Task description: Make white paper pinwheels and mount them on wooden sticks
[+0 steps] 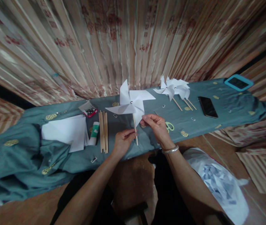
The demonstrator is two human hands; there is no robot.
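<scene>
A white paper pinwheel (pixel 133 107) with a silver pin at its centre is held upright above the table. My left hand (pixel 125 140) is closed around the lower part of its wooden stick. Fingers pinched, my right hand (pixel 155 123) is at the edge of the lower right blade and appears to grip it; the exact contact is small to see. A silver bracelet circles my right wrist. Left of my left hand lie several wooden sticks (pixel 103 132) and a green and white glue stick (pixel 94 133). Green-handled scissors (pixel 169 126) lie partly hidden behind my right hand.
White paper sheets (pixel 62 129) and a small box of pins (pixel 89 111) are at the left. Finished pinwheels (pixel 174 87), a black phone (pixel 208 107) and a blue-framed device (pixel 238 82) lie at the right. A bag of paper scraps (pixel 219 184) stands on the floor.
</scene>
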